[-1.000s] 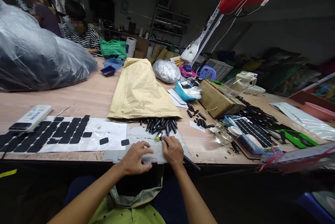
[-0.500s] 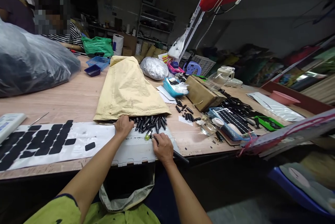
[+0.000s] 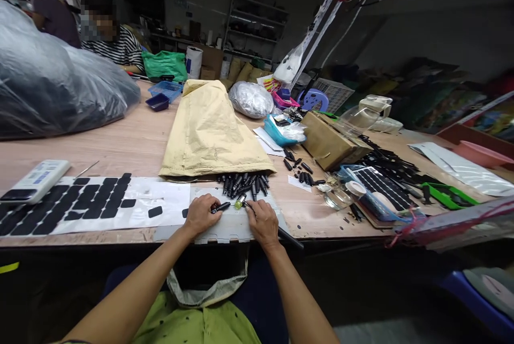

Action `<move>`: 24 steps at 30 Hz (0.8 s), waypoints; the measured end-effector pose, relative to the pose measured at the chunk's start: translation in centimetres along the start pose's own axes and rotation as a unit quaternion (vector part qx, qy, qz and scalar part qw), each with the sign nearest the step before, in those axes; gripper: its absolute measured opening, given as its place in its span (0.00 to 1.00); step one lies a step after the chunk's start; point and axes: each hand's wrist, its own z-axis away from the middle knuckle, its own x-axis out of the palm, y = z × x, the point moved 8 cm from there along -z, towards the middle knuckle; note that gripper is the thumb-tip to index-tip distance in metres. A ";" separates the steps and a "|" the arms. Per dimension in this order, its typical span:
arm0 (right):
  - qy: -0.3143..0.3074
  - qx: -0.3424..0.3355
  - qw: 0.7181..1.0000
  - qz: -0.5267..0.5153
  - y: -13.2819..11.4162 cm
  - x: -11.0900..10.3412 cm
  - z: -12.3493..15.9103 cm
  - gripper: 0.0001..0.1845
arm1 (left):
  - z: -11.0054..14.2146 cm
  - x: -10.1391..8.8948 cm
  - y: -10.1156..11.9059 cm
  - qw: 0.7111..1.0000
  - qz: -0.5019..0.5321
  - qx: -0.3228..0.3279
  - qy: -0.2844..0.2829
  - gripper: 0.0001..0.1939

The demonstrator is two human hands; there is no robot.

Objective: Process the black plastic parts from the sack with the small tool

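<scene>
My left hand (image 3: 202,214) is closed on a slim black tapered part (image 3: 220,207), its narrow end pointing right. In my right hand (image 3: 263,222) is a small hammer (image 3: 291,238) with a black handle and a metal head. The hammer's yellow-green face (image 3: 239,204) lies close to the tip of the black part; I cannot tell if they touch. Both hands are low over a grey board (image 3: 228,229) at the table's front edge. Just beyond, a heap of similar black parts (image 3: 244,183) spills from a tan sack (image 3: 214,135).
Left lies a white sheet with black stickers (image 3: 102,196) and a white device (image 3: 36,180). A cardboard box (image 3: 331,143), a blue tray (image 3: 361,188) and loose black pieces stand right. A large plastic bag (image 3: 60,76) fills the far left; two people sit behind it.
My left hand went to the edge of the heap by the sack, then came back holding a black part near the hammer head. My right hand has kept its hold on the hammer.
</scene>
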 end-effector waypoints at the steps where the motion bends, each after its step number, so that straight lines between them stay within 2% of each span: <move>1: 0.002 -0.001 1.000 -0.008 -0.1 -0.2 0.0 0.14 | -0.1 0.0 -0.2 1.000 0.002 -0.003 -0.001 0.05; 6: 0.042 0.032 0.993 -0.108 -1.6 -2.0 -0.1 0.18 | -0.2 0.0 -0.4 1.000 0.002 -0.006 -0.003 0.06; 9: 0.045 0.029 0.986 -0.160 -3.1 -2.4 -0.1 0.19 | -0.2 0.0 -0.4 1.000 0.001 -0.006 -0.003 0.06; 15: -0.001 0.007 0.989 -0.145 -4.5 -1.3 -0.1 0.18 | -0.1 0.0 -0.3 1.000 0.001 -0.006 0.003 0.06; 20: -0.009 0.005 0.986 -0.168 -5.6 -1.9 -0.3 0.18 | 0.0 0.0 -0.3 1.000 -0.002 -0.001 0.009 0.06; 24: -0.044 -0.010 0.988 -0.146 -6.6 -1.5 0.1 0.18 | -0.1 0.1 -0.5 1.000 -0.006 -0.007 0.014 0.06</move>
